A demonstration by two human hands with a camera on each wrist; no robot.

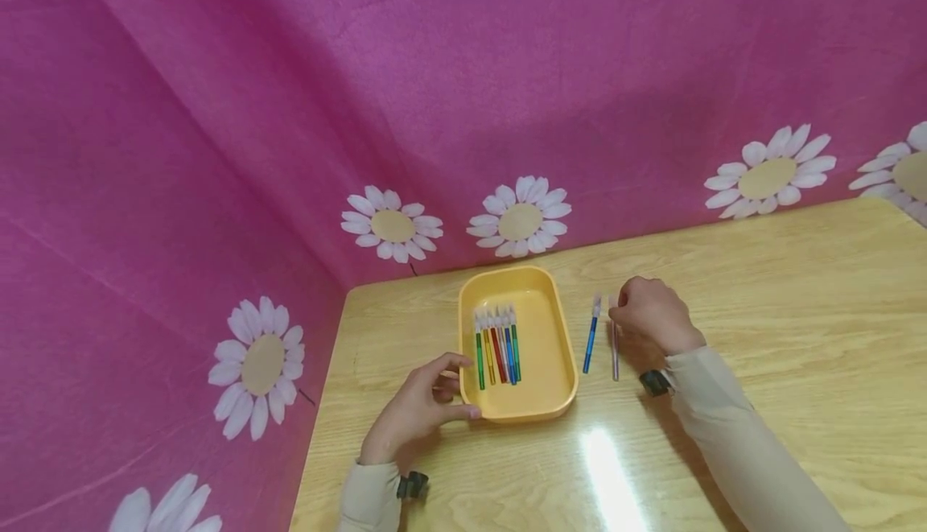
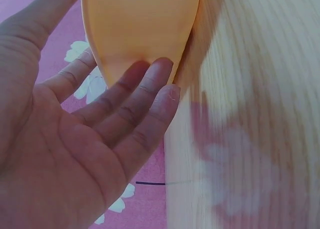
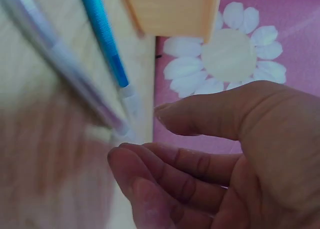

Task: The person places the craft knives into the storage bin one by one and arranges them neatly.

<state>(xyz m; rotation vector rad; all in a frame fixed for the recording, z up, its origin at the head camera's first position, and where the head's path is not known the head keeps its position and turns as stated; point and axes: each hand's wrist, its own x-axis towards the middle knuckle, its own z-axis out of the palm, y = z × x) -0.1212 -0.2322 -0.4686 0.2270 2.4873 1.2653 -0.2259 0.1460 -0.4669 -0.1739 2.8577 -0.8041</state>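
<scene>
The left hand (image 1: 420, 407) rests open-fingered against the yellow tray (image 1: 554, 403) on the table (image 1: 797, 290). Right of it lie a blue pen (image 1: 590, 344) and a lilac pen (image 1: 615, 351), whose tip the right hand (image 1: 652, 315) reaches, grip loosely open.

In the right wrist view the purple pen (image 3: 60, 64) is blurred, its upper end cut off by the picture's edge; the yellow tray (image 3: 172, 11) is cropped at the top. From the head camera the right hand (image 1: 652, 315) hides that pen's cap end, so whether the fingers touch it cannot be told.
</scene>
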